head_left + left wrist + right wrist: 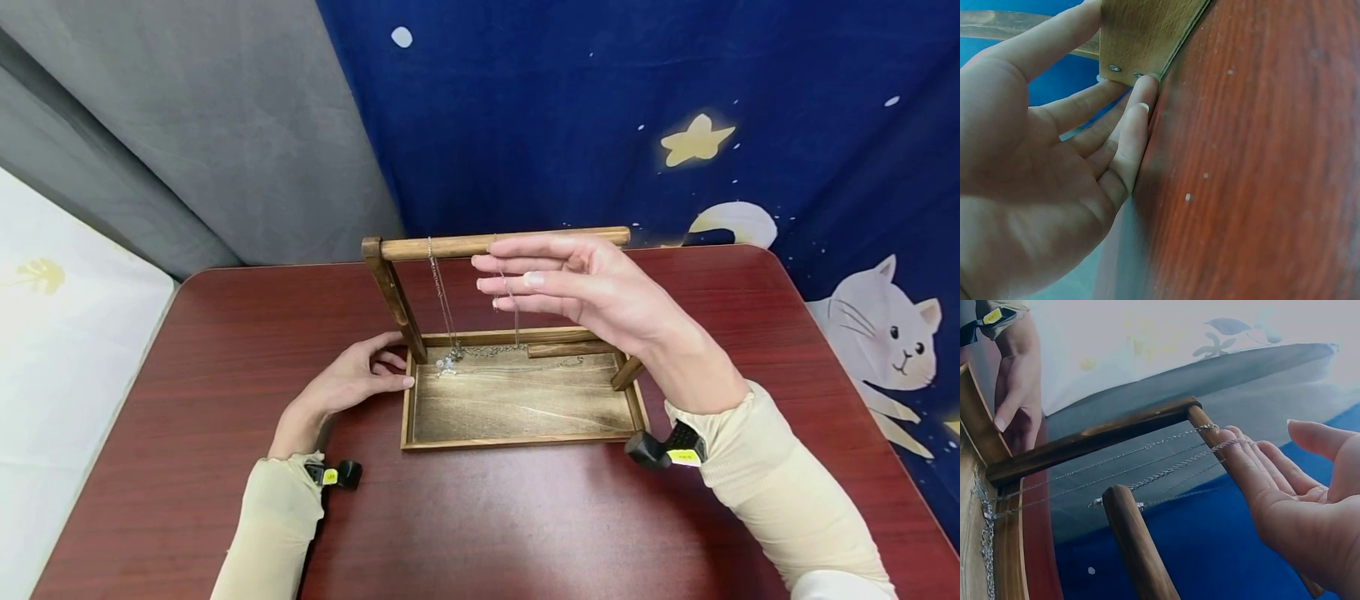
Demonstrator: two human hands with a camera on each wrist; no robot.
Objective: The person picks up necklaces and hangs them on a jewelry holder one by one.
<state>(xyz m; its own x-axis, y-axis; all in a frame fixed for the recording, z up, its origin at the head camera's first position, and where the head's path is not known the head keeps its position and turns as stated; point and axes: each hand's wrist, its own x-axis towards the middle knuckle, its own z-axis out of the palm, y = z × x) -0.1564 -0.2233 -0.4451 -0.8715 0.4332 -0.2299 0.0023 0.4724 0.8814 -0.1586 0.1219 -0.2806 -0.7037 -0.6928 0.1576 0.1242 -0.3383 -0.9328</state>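
A wooden jewelry stand (408,417) with a tray base and a long top bar (457,246) stands before me. My left hand (348,375) holds its back left corner, thumb on the rim and fingers at the end panel (1141,31). From the bar's left part hangs a fine silver necklace (444,302), its sparkling pendant (448,364) low over the tray. My right hand (577,279) is at the bar with fingers nearly straight; a thicker silver chain (1172,467) runs down from the fingertips. The thumb stands apart from the fingers in the right wrist view.
A shorter wooden bar (573,350) sits lower at the right, its free end (1117,495) close to the hanging chain. More chain (487,351) lies along the tray's back edge. The stand rests on a reddish table (480,517), with curtains (525,108) behind.
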